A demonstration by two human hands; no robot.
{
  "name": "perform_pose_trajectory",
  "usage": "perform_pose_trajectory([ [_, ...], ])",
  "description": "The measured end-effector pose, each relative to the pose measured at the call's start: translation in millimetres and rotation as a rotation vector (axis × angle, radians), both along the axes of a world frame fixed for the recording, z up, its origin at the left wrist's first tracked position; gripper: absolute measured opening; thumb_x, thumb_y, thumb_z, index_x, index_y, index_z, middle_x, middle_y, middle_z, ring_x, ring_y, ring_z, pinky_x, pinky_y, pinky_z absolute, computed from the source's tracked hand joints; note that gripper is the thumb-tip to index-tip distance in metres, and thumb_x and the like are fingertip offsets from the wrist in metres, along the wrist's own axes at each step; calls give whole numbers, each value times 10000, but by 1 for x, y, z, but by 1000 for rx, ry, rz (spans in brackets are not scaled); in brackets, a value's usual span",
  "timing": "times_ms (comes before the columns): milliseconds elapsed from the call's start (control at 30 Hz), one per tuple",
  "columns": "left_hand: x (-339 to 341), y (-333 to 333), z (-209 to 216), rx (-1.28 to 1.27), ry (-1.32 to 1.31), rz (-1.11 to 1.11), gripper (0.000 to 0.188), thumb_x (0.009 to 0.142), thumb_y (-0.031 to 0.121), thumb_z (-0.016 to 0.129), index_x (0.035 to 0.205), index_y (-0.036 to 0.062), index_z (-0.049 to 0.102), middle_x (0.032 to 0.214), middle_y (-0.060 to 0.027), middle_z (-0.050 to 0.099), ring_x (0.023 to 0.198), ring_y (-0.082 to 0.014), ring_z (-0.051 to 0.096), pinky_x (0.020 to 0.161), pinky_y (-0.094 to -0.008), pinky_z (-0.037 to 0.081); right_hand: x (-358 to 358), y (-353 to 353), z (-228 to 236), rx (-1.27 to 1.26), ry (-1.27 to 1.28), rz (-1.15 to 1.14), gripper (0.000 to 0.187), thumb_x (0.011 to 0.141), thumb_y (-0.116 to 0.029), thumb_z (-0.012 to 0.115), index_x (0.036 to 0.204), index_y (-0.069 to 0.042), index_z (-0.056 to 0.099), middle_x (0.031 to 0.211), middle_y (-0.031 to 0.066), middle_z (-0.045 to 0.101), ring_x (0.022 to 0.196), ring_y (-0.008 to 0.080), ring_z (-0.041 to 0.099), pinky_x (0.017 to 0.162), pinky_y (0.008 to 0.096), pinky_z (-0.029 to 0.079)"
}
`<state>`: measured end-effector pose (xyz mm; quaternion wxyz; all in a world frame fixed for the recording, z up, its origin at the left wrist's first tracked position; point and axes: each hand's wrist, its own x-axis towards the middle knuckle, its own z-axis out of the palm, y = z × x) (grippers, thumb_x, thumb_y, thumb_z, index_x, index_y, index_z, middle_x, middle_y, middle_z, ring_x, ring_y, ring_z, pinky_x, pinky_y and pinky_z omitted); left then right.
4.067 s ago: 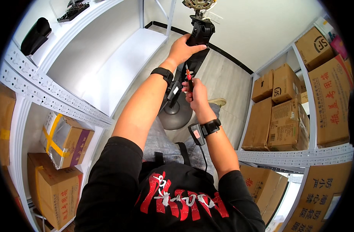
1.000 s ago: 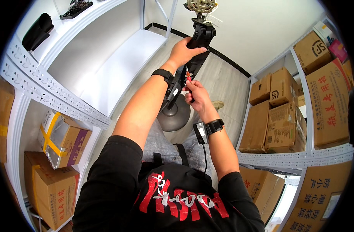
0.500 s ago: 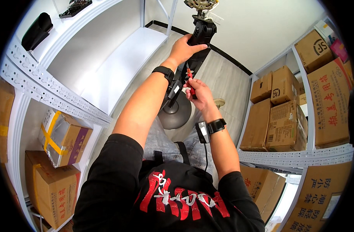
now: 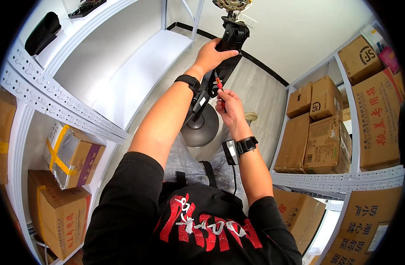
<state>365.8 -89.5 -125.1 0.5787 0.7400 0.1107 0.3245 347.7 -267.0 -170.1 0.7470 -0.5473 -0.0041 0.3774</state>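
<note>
In front of me stands a pedestal fan, its bare motor (image 4: pixel 232 4) exposed at the top. My left hand (image 4: pixel 210 57) is wrapped around the fan's black plastic neck housing (image 4: pixel 236 35), thumb lying across its front. My right hand (image 4: pixel 231 109) pinches a screwdriver (image 4: pixel 219 85) with a red handle. Its shaft points up at the black column just below my left hand; whether the tip sits in a screw is too small to tell. The round dark base (image 4: pixel 200 128) rests on the floor between my legs.
A white metal shelf (image 4: pixel 145 66) runs along the left, with a black holder (image 4: pixel 43 33) and a bit set (image 4: pixel 86 8) on its upper level. Cardboard boxes (image 4: pixel 328 141) fill the right rack, and more boxes (image 4: pixel 61 212) sit at lower left. A wall socket (image 4: pixel 248 20) is behind the fan.
My right fingers have shifted slightly on the screwdriver, and less of the red handle shows below them. My left hand keeps its hold on the housing.
</note>
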Motion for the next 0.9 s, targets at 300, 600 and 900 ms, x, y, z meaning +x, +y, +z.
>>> perform_pose_trajectory([
  [300,-5,-4,3,-19,10,18,642,721,459,842,1153,16,673,1068,-116,727,966,-210,690,889,-321,523,15,-5,15,-34,169,138,160,1000,-179,568,969,-28,613,743,25,561,515,82,417,415,207,299],
  [600,-3,-4,1,-22,2,12,612,731,438,841,1146,18,680,1052,-110,730,948,-206,693,872,-315,528,3,2,2,-31,78,49,161,1003,-177,547,970,-23,586,759,57,591,493,86,365,416,215,279],
  [900,-2,-4,3,-26,-9,1,589,740,434,836,1127,18,684,1042,-110,730,937,-211,692,864,-326,530,9,3,1,-26,127,125,184,1014,-199,533,964,-30,586,765,60,606,505,89,376,417,227,286],
])
